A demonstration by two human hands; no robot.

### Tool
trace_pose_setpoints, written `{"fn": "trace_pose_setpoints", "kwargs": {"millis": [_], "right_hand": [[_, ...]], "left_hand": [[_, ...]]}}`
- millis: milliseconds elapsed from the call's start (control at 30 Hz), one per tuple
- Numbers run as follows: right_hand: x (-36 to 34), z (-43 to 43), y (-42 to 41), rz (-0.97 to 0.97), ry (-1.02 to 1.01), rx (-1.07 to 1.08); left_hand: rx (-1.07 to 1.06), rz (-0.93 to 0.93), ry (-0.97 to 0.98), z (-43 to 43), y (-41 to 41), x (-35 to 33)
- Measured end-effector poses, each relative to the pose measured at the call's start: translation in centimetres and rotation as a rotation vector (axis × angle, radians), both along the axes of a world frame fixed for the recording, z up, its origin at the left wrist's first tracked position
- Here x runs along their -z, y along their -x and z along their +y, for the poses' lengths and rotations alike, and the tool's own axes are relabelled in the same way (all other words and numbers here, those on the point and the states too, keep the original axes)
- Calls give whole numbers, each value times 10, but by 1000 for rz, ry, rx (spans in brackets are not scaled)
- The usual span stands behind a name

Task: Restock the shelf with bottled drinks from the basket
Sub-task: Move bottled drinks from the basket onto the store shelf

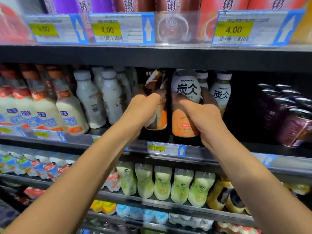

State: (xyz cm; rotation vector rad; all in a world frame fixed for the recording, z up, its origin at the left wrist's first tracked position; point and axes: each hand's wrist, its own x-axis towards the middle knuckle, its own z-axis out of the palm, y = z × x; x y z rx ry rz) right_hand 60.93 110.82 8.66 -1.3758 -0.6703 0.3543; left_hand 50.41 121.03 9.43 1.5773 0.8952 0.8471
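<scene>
Your left hand (143,105) gripped the brown bottle (159,117) round its middle, fingers curled over the front of the label. That bottle stood at the front of the middle shelf (253,146). It looked a little tilted, though the blur made this hard to judge. Your right hand (200,114) gripped the white bottle (185,88) just beside it. The thumb lay on the near side and the fingers wrapped round the far side, below the black lettering. This bottle was upright, white above and orange below, with its base low at the shelf's front edge. You could not tell whether either base touched the shelf. The two bottles were close together but apart, with a dark gap between them.

More bottles of the same kind (221,93) stood behind and to the right of your right hand. Pale bottles (89,102) stood to the left, and orange-capped milk bottles (67,112) beyond those. Dark cans (287,115) sat well apart on the right. A yellow price tag (157,148) was fixed to the shelf edge under your hands. Green bottles (182,184) lined the shelf below.
</scene>
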Motion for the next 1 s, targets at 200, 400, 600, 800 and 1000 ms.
{"fn": "trace_pose_setpoints", "kwargs": {"millis": [200, 400, 600, 800, 1000], "right_hand": [[-3, 48, -16, -329, 299, 260], [7, 62, -19, -452, 446, 319], [18, 61, -23, -511, 473, 346], [17, 59, -26, -685, 575, 430], [18, 65, -31, -709, 606, 442]], "left_hand": [[-22, 14, -42, 53, -36, 8], [118, 161, -220, 73, -35, 19], [158, 160, -284, 88, -48, 30], [161, 196, -388, 104, -60, 34], [103, 245, -359, 118, -79, 34]]}}
